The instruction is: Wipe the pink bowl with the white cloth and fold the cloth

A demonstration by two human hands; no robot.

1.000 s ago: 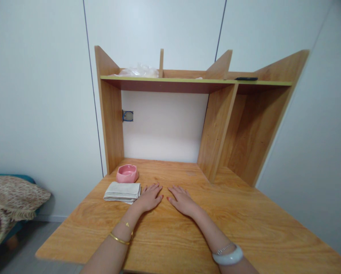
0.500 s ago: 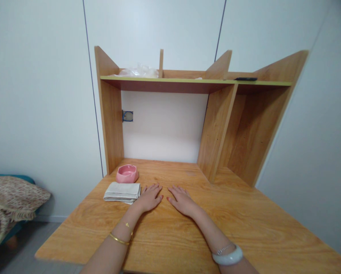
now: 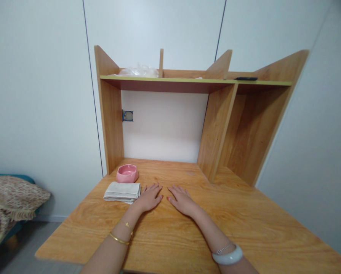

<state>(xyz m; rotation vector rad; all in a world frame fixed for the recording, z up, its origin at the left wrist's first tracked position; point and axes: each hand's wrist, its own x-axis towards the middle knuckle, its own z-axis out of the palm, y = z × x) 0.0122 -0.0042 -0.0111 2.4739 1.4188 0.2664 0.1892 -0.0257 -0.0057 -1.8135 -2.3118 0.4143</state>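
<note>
My left hand (image 3: 150, 198) lies flat on the wooden desk (image 3: 170, 236), palm down with its fingers spread. Close by its left side is a folded light grey cloth (image 3: 122, 191). Just behind the cloth sits a pink ashtray (image 3: 127, 174) with a faceted outer wall and notches in the rim. Palm down on the desk, my right hand (image 3: 181, 200) also rests with fingers apart, a short gap to the right of the left one. Neither hand holds anything.
A wooden shelf unit (image 3: 170, 80) stands along the desk's back, with upright dividers. On its top lie a clear plastic bag (image 3: 140, 71) and a flat black object (image 3: 245, 79). An open socket box (image 3: 127, 116) shows in the wall. At far left is a bed with a patterned blanket (image 3: 13, 198).
</note>
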